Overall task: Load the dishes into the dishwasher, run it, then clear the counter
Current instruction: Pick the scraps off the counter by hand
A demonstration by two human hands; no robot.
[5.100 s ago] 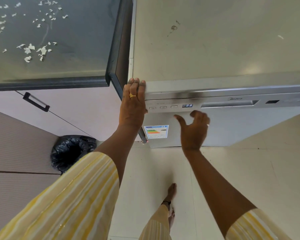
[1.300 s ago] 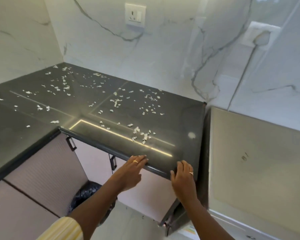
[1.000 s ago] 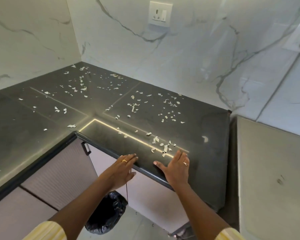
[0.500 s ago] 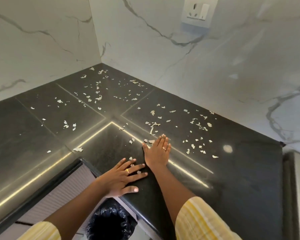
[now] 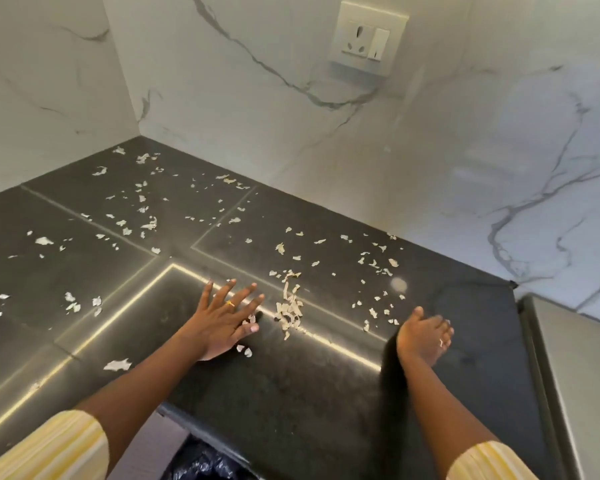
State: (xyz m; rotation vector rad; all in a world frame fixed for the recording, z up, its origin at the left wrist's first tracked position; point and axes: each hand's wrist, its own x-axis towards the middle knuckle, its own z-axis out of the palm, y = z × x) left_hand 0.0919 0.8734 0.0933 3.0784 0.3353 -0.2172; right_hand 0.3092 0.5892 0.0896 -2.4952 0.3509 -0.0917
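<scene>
1. A white veined marble wall (image 5: 361, 133) is filling the upper half of my head view, and it is carrying a socket plate (image 5: 368, 38).
2. The dark worktop (image 5: 291, 393) is running along below the wall into the corner. A steel dishwasher top (image 5: 582, 375) is standing against its right end.
3. A black bin bag (image 5: 205, 462) is showing under the worktop's front edge.
4. Both arms are reaching in from yellow striped sleeves (image 5: 49, 448).
5. The left hand (image 5: 219, 323) is lying palm down on the worktop. Its fingers (image 5: 245, 292) are stretching out straight and spread wide, and they are gripping nothing.
6. The right hand (image 5: 421, 337) is standing on its edge low at the worktop, thumb uppermost. Its fingers (image 5: 442, 327) are curving loosely, with nothing in them. I cannot tell whether it is touching the surface.
7. Pale scraps (image 5: 290, 310) are lying scattered over the worktop from the corner to the front. The densest cluster is sitting between the two hands, just beside the left forefinger and thumb. A few bits are lying against that thumb, and loose ones are lying near the right thumb.
8. A gold ring (image 5: 230, 304) is showing on the left hand.
</scene>
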